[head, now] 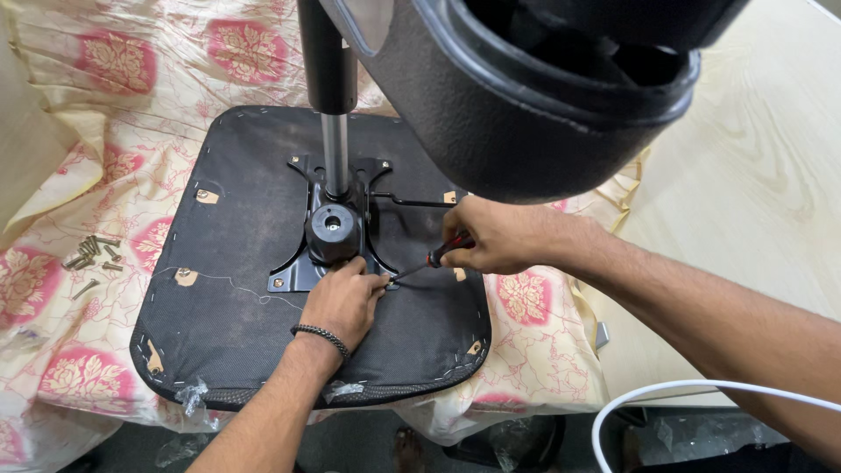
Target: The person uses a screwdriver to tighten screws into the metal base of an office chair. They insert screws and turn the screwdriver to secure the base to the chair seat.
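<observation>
A big black chair base [526, 96], out of focus and cut off by the top edge, blocks much of the upper middle; what lies behind it cannot be seen. The gas-lift column [334, 131] rises from the black mounting plate [302, 263] and also runs out of the top edge.

The upturned seat [236, 289], black fabric stapled round its edge, lies on a cream cloth with pink flower patches [131, 114]. The left hand [343, 302], wearing a dark bead bracelet [321, 336], is pressed flat on the seat at the plate's near corner, fingers curled over the spot where the tool tip meets it; the screw there is hidden. The right hand [499, 235] is closed round a red-and-black screwdriver [429, 260], its shaft slanting down to the left.

A loose heap of screws [92, 254] sits on the cloth well left of the seat. To the right is pale wooden board [753, 175], bare. A white cable [701, 390] curves across the lower right corner.
</observation>
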